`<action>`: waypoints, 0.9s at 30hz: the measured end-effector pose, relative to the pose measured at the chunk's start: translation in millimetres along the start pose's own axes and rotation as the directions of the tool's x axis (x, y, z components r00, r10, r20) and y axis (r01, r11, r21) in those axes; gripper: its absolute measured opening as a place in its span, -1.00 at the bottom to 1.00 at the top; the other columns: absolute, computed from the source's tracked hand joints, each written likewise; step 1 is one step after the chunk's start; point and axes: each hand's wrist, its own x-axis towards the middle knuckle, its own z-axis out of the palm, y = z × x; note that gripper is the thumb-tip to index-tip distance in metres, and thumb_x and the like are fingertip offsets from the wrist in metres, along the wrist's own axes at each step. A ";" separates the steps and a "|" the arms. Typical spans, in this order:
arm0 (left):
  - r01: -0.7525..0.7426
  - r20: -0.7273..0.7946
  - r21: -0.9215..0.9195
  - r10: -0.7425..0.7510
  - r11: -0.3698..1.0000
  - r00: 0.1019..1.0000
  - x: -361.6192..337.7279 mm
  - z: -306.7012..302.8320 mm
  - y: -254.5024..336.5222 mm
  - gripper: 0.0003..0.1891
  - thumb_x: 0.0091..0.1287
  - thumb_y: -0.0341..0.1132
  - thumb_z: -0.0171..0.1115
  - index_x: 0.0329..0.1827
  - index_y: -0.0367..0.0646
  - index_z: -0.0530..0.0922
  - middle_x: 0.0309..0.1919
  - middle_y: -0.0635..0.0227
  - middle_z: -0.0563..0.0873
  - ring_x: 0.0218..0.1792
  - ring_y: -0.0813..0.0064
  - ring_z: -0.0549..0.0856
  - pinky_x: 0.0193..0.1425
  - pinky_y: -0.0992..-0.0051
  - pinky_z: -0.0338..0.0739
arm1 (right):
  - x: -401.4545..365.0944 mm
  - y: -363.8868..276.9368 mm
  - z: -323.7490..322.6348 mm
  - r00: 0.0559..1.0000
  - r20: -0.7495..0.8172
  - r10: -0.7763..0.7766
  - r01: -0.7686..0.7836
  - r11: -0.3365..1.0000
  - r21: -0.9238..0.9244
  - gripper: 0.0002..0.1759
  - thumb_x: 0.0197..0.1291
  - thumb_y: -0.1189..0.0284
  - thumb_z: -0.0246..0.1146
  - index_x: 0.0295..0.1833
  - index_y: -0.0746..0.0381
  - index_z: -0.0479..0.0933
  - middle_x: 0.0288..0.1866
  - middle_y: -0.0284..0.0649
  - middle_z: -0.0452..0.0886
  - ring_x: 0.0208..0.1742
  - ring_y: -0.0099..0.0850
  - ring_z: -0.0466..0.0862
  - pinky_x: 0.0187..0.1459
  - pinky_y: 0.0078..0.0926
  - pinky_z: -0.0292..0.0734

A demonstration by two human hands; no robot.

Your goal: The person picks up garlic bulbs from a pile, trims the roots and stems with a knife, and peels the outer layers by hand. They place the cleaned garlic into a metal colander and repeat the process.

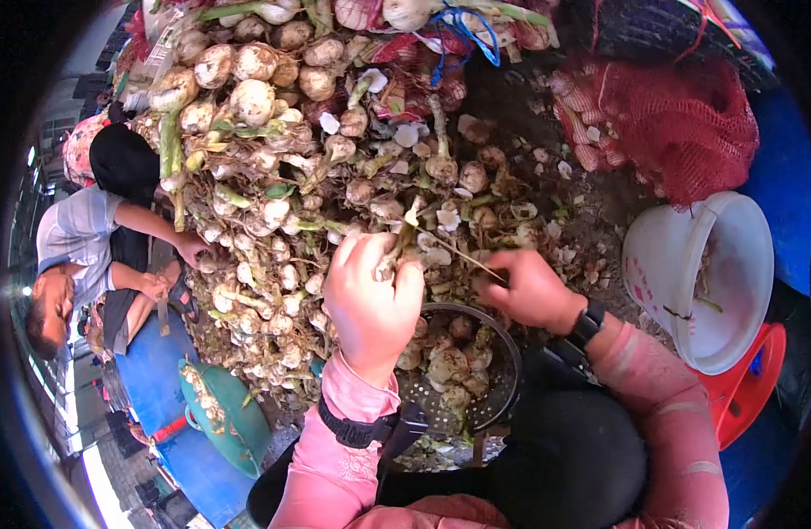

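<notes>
My left hand [374, 295] is closed round a garlic bulb with a greenish stem [410, 225] that points up, and most of the bulb is hidden by the fingers. To its right, my right hand [530, 289] is closed on one end of a thin pale strip [463, 257] that runs toward the stem. Whether this strip is a peeled piece of stalk or a tool, I cannot tell. Beneath both hands sits a round perforated metal basket [513, 375] with several bulbs in it.
A large heap of garlic [255, 167] spreads ahead and left. Red net bags [679, 115] lie at the upper right, above a white bucket [727, 286] and a red stool [754, 388]. Another person [83, 234] sits at the left near a green basin [246, 423].
</notes>
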 end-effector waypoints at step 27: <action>-0.338 0.634 0.384 0.021 0.859 0.773 -7.4 107.7 -158.7 -0.55 -0.13 -0.31 0.26 -0.09 -0.14 0.48 -0.25 0.22 0.49 -0.14 0.23 0.49 -0.11 0.34 0.39 | 8.4 20.5 -22.1 0.950 -0.148 0.275 -0.299 0.939 -0.170 -0.64 -0.09 0.27 0.20 -0.31 0.39 0.53 -0.51 0.12 0.52 -0.42 0.01 0.55 -0.33 -0.26 0.46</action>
